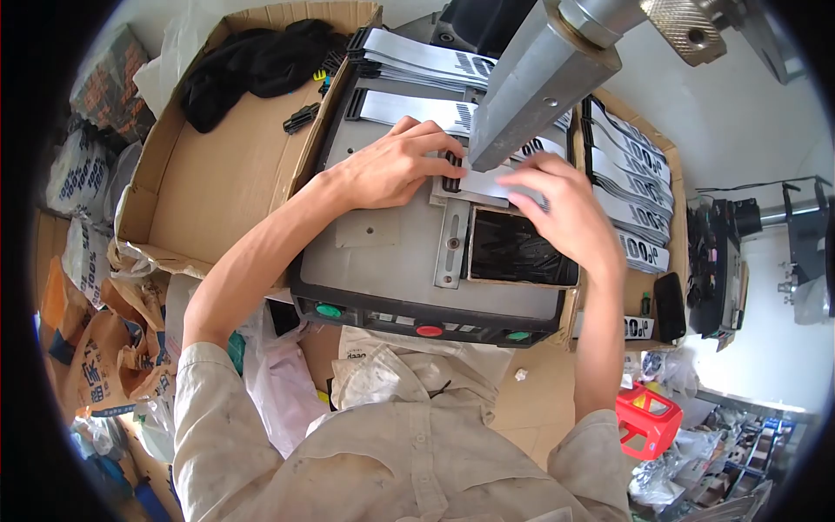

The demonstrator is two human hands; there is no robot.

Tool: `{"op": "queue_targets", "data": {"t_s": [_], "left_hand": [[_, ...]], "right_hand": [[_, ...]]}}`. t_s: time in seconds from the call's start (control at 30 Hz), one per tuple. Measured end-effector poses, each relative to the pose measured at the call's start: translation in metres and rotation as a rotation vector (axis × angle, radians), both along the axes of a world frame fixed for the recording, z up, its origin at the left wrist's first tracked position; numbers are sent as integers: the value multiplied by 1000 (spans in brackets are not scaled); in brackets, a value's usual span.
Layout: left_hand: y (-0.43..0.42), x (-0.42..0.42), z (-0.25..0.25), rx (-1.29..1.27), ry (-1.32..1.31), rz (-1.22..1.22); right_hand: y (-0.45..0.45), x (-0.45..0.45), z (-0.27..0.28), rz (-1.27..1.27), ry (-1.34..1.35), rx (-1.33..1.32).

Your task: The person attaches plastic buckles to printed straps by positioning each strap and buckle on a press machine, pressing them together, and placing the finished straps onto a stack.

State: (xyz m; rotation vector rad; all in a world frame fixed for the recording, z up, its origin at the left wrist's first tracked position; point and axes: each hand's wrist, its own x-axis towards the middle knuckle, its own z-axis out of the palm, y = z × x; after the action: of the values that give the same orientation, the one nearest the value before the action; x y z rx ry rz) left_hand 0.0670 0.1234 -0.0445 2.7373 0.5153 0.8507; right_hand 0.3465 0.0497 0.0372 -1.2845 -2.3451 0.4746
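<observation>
My left hand is closed on a black clip at the left end of a white printed strip. The strip lies on a metal fixture under the grey machine head. My right hand is over the right part of the strip, with its fingers curved and the fingertips near the strip. Whether they pinch it cannot be made out. Just below the strip, a small box holds black pieces. Stacked white strips with black ends lie behind my left hand.
An open cardboard box with black cloth stands left. Another carton at right holds printed strips and a dark phone. Green and red buttons line the machine's front edge. A red plastic part is at lower right.
</observation>
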Motion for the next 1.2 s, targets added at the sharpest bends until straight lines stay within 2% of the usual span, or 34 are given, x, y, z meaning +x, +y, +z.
{"op": "queue_targets", "data": {"t_s": [0.03, 0.1, 0.2, 0.3, 0.4, 0.5, 0.63, 0.7, 0.77, 0.8, 0.83, 0.9, 0.93, 1.0, 1.13, 1.2], "left_hand": [[1, 0, 0, -2, 1, -11], [0, 0, 0, -5, -5, -25], [0, 1, 0, -2, 27, 1], [0, 1, -1, 3, -6, -16], [0, 1, 1, -16, 10, -17], [0, 1, -1, -10, 5, -3], [0, 1, 0, -13, 2, -6], [0, -1, 1, -14, -8, -12], [0, 0, 1, -12, 3, -11], [0, 0, 1, -12, 4, -14], [0, 0, 1, -11, 6, -12], [0, 0, 1, -8, 9, -12], [0, 0, 2, -10, 13, -9], [0, -1, 2, -9, 16, -3], [1, 0, 1, -17, -8, -20], [2, -1, 1, -18, -6, -24]], "right_hand": [[-8, 10, 9, 3, -8, -6], [-20, 28, 22, 11, -203, -211], [-33, 45, 10, 17, -257, -251], [-40, 42, -7, -23, -160, -248], [-38, 41, -22, 33, -224, -107], [-37, 36, -15, 78, -237, -104], [-27, 36, 11, 120, -109, -231], [-18, 33, 14, 153, -75, -214], [-9, 21, 17, 91, 125, -246], [-1, 17, 17, 90, 115, -178], [6, 10, 14, 87, 117, -176], [18, -4, 1, -144, 319, -326], [24, -10, -5, -143, 320, -324], [35, -19, -19, -109, 524, -421], [39, -30, -48, -227, 576, -505], [38, -29, -47, -190, 507, -464]]}}
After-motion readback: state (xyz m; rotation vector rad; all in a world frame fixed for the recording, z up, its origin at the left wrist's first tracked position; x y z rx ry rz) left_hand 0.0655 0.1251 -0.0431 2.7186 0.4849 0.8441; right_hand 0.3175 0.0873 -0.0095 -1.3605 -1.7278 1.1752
